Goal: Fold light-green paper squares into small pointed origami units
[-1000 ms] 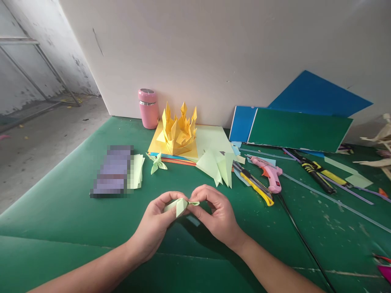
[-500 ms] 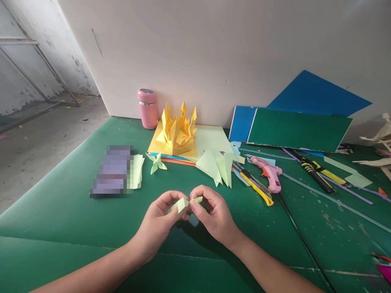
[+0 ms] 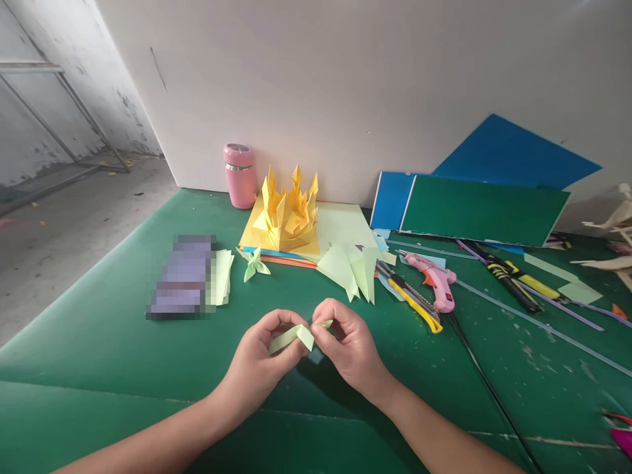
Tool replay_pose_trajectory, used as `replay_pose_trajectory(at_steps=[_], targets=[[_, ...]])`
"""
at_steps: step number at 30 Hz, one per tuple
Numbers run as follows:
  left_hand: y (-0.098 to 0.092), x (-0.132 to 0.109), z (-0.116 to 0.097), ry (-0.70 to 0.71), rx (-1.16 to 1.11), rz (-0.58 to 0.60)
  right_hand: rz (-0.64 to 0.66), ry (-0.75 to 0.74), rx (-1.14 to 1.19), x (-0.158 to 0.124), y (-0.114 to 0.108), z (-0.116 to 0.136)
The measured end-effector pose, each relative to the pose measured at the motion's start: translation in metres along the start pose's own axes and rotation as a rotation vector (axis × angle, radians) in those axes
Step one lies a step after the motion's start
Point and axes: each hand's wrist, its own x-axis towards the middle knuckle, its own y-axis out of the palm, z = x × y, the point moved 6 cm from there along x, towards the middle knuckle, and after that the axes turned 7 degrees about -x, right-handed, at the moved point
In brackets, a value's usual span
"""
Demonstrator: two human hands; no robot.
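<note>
Both hands are pinched on the pale green folded paper [image 3: 292,337] at lower centre of the frame: the left hand [image 3: 257,365] grips its body between thumb and fingers, and the right hand [image 3: 353,352] nips a tiny flap at its right end, just above the green mat [image 3: 99,342]. I reckon that flap is the weak spot, since tugging too hard on something so thin could tear it or pop a crease open. Room-wise it's fine, with bare mat around the hands, the yellow utility knife [image 3: 412,299], pink glue gun [image 3: 437,280] and black cord [image 3: 488,388] off to the right, and the mat's edge well away at the left of the frame.
</note>
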Motion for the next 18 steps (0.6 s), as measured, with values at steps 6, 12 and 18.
replay_pose_trajectory(at_steps=[6,12,18], targets=[[-0.0056,0.0030,0.0061,-0.084,-0.071,-0.086,0.046,0.067,-0.013,0.0012,0.0014,-0.0041],[-0.0069,0.0022,0.0036,-0.109,-0.080,-0.126,0.038,0.065,-0.109,0.0022,-0.0009,-0.0023],[-0.0054,0.0023,0.0040,-0.102,-0.084,-0.113,0.008,0.046,-0.230,0.0017,-0.0019,-0.0022]])
